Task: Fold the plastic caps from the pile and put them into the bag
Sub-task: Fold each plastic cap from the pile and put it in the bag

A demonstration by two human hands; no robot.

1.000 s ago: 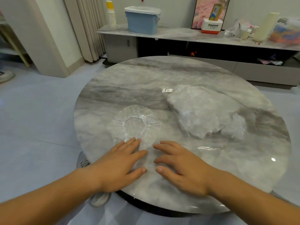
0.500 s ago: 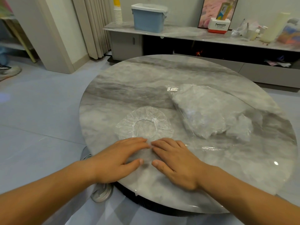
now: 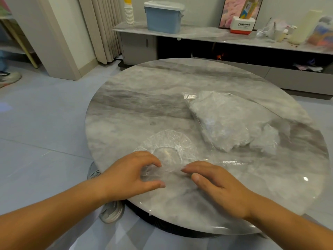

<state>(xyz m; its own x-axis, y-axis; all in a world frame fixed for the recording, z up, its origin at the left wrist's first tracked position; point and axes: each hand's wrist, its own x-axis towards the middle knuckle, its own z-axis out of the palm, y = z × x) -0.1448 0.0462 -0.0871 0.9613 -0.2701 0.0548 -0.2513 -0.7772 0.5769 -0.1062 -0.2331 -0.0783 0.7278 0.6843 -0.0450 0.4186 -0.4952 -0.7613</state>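
Observation:
A clear, crinkled plastic cap lies flat on the round marble table, just beyond my hands. My left hand has its fingers curled over the cap's near edge, and bunched plastic shows between fingers and thumb. My right hand lies low on the table beside it, with fairly straight fingers touching the cap's near right edge. A clear plastic bag stuffed with caps lies to the right of the middle. A small clump of loose caps sits against its right end.
The table's near edge runs under my wrists, and a shoe shows on the floor below it. Behind the table stands a long low cabinet with a blue lidded bin, stacked paper cups and a white box.
My left fingers have gone from flat to curled, gathering the cap's near edge. My hands have moved slightly apart. The camera has moved closer to the table.

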